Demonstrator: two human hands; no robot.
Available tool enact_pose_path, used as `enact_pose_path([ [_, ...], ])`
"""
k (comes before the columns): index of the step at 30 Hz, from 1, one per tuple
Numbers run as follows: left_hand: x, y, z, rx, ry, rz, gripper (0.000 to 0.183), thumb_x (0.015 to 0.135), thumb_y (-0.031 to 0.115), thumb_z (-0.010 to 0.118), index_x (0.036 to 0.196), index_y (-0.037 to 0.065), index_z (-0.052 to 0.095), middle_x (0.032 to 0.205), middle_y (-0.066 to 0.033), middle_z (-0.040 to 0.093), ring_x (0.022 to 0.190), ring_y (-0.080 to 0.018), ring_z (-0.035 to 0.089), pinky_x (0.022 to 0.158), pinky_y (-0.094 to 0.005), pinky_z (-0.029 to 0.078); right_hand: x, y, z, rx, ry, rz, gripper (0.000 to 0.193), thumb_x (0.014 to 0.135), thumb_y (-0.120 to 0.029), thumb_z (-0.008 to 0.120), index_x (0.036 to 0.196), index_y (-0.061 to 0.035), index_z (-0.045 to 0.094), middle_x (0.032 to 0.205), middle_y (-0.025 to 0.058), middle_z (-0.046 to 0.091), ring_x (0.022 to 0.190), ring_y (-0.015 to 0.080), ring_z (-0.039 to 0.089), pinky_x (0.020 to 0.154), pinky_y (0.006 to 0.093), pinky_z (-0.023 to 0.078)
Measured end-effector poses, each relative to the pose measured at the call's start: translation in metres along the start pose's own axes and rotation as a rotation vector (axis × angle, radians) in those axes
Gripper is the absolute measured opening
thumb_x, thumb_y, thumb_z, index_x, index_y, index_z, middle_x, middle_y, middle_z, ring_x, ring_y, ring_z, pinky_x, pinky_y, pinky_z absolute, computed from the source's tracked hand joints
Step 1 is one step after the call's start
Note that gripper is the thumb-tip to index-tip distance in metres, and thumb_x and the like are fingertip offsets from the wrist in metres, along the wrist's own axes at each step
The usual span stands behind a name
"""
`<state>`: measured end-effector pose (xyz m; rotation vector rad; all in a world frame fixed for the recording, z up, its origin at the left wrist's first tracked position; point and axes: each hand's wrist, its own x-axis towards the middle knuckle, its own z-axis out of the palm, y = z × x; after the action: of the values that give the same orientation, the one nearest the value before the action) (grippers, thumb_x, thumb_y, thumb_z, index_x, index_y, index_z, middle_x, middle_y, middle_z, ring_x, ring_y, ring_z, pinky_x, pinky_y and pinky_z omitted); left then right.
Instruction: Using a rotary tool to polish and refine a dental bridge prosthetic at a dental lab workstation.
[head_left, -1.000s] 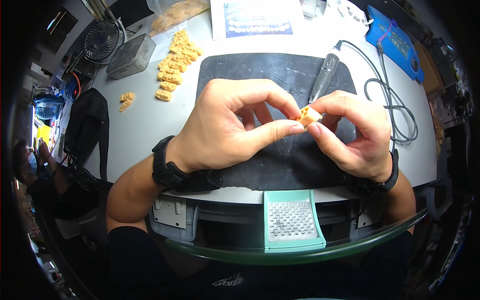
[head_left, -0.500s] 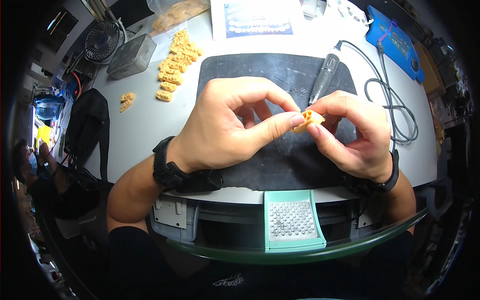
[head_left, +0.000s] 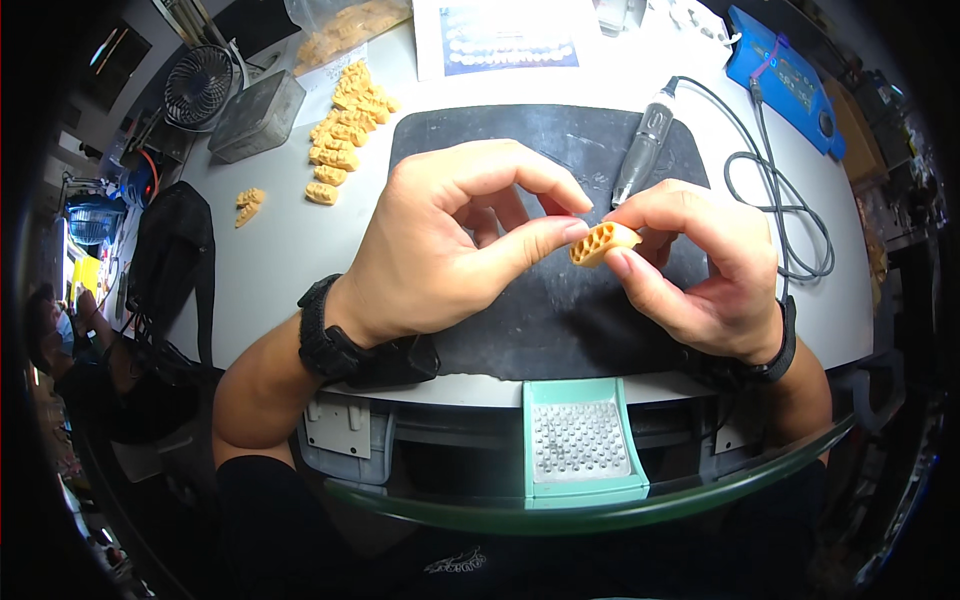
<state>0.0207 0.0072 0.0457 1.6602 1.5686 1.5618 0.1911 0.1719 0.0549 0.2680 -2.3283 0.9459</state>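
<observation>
Between the thumb and forefinger of my right hand (head_left: 715, 260) is a small orange-tan dental model piece (head_left: 603, 243), its hollow, honeycomb-like underside turned into view. My left hand (head_left: 440, 235) is beside it, thumb tip at the piece's left edge and forefinger tip lifted away from the thumb. Whether that thumb touches the piece I cannot tell. Both hands are above a dark rubber mat (head_left: 500, 330). Just beyond my right fingers lies a grey rotary handpiece (head_left: 645, 145) on the mat.
Several similar models (head_left: 340, 135) form a row at left, with a smaller group (head_left: 249, 205) nearer. A metal box (head_left: 257, 115) and fan (head_left: 200, 87) stand far left. A corded blue control box (head_left: 785, 85) sits far right. A teal-framed studded plate (head_left: 580, 440) juts from the front edge.
The model piece has turned, showing more of its hollow underside. My left thumb and forefinger have drawn left and parted slightly, while my right hand keeps its pinch.
</observation>
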Motion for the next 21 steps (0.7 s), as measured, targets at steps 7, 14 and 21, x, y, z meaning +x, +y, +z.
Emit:
enact_pose_path([
  [7, -0.002, 0.009, -0.004, -0.079, -0.047, -0.18, 0.012, 0.094, 0.012, 0.072, 0.095, 0.001, 0.073, 0.072, 0.0008, 0.067, 0.06, 0.0004, 0.054, 0.053, -0.0165, 0.04, 0.0, -0.006, -0.003, 0.031, -0.051, 0.047, 0.016, 0.083, 0.003, 0.073, 0.098, 0.003, 0.067, 0.086, 0.0094, 0.07, 0.065, 0.0108, 0.063, 0.057, 0.0218, 0.049],
  [14, -0.005, 0.012, -0.005, -0.094, -0.014, -0.091, 0.016, 0.095, 0.016, 0.072, 0.09, 0.0, 0.074, 0.065, 0.0032, 0.064, 0.056, 0.0, 0.052, 0.051, -0.0177, 0.038, 0.0, -0.004, -0.002, 0.001, -0.028, 0.023, 0.017, 0.082, -0.001, 0.075, 0.097, -0.0008, 0.068, 0.084, 0.006, 0.071, 0.059, 0.0094, 0.061, 0.05, 0.0208, 0.048],
  [21, -0.003, 0.013, -0.021, -0.158, -0.023, -0.057, 0.025, 0.1, 0.019, 0.065, 0.088, -0.001, 0.074, 0.063, 0.0005, 0.063, 0.053, -0.0028, 0.052, 0.048, -0.019, 0.038, 0.0, -0.007, -0.005, 0.016, -0.041, 0.021, 0.018, 0.081, 0.003, 0.074, 0.099, 0.0005, 0.068, 0.083, 0.0072, 0.069, 0.058, 0.0096, 0.06, 0.052, 0.021, 0.046],
])
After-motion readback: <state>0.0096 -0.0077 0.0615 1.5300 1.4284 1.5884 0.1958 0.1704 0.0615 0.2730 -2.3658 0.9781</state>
